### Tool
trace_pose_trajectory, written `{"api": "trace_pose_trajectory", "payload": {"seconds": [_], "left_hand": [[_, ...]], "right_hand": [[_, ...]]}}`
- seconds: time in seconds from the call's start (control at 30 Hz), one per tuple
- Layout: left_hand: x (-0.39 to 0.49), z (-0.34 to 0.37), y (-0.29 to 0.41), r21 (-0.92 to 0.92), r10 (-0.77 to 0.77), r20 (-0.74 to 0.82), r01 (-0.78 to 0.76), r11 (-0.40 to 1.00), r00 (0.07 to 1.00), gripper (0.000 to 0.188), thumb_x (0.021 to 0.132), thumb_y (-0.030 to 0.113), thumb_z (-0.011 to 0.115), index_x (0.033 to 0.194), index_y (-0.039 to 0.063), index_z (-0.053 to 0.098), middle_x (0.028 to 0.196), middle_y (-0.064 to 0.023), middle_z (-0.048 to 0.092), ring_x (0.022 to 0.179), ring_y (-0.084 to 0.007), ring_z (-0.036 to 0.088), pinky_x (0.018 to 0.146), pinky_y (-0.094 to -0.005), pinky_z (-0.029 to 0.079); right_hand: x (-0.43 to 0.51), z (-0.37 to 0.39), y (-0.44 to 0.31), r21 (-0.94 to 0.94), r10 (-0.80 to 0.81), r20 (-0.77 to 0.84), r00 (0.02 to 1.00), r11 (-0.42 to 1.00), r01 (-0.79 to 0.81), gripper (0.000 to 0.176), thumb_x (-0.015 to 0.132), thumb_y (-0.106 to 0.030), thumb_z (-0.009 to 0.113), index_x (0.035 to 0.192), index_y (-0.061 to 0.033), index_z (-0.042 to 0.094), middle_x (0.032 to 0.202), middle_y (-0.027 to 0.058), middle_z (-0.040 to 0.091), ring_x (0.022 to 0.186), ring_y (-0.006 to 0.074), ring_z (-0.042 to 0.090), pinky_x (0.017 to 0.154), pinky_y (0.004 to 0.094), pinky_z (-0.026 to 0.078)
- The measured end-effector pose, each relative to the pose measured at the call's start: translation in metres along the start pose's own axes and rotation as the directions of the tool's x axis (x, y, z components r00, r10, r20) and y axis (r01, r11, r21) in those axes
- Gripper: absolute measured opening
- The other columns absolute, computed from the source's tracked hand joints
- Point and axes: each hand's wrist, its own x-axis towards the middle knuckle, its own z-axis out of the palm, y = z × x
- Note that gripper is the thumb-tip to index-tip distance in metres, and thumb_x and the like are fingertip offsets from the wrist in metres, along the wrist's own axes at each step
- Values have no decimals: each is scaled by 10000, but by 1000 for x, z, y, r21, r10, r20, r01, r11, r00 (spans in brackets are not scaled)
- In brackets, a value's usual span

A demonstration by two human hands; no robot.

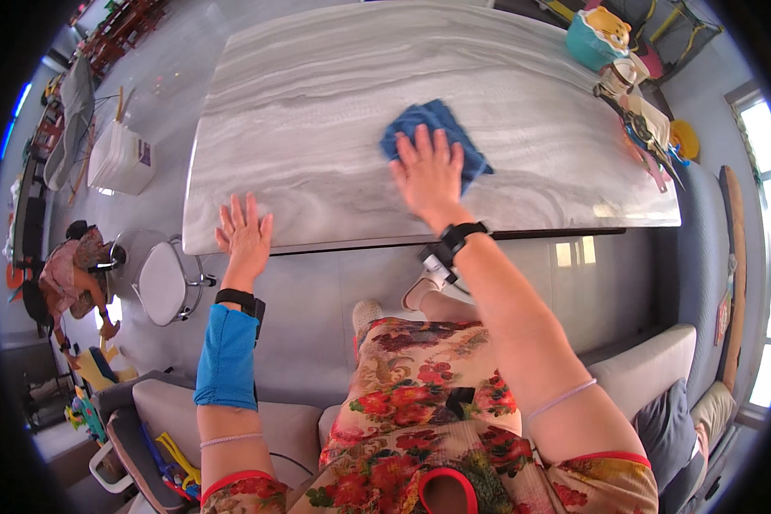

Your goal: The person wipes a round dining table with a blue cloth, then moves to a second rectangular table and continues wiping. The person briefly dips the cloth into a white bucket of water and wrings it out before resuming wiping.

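Observation:
A grey-white marble-patterned tabletop (308, 128) fills the upper middle of the head view. On it, right of the middle, my right hand (429, 177) lies flat with spread fingers over a folded blue cloth (434, 122), pressing it to the surface. The cloth sticks out past my fingertips and to the right. My left hand (244, 234) rests at the near left edge of the table, its fingers apart and holding nothing. A black band is on each wrist, and a blue sleeve covers part of my left forearm.
At the table's right end stand a teal tub with a tiger-like lid (596, 40), cups (619, 76) and assorted small things. Left of the table are a white bucket (122, 157) and a white stool (162, 283). Another person (70, 276) bends at the far left. Sofas (655, 360) stand nearby.

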Motion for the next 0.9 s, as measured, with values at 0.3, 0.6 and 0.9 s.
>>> {"api": "trace_pose_trajectory", "payload": {"seconds": [0.3, 0.6, 0.9], "left_hand": [[-5, -2, 4, 32, -11, -17, 11, 999, 1000, 679, 1039, 480, 451, 1617, 184, 256, 1684, -151, 176, 1534, -451, 131, 1155, -712, 125], [-23, -24, 159, -96, 420, -393, -491, 866, 818, 631, 980, 462, 578, 1508, 137, 464, 1625, -178, 312, 1523, -444, 181, 1200, -646, 100], [-21, -4, 166, -40, 344, -401, -392, 919, 849, 559, 1010, 466, 525, 1514, 229, 477, 1644, -151, 282, 1483, -546, 171, 1149, -723, 132]], "right_hand": [[-36, -12, -87, 426, -452, -94, 887, 787, 446, 539, 1045, -474, 452, 1530, -238, 448, 1620, 52, 377, 1534, 311, 240, 1238, 574, 120], [-62, -19, 101, 105, 164, -281, 945, 985, -140, 566, 1025, -378, 510, 1534, -153, 409, 1653, 119, 283, 1535, 350, 224, 1236, 598, 114], [-59, 2, 114, -117, 123, -286, 950, 980, -162, 558, 1054, -441, 444, 1547, -185, 394, 1616, 67, 385, 1506, 290, 311, 1238, 561, 153]]}}
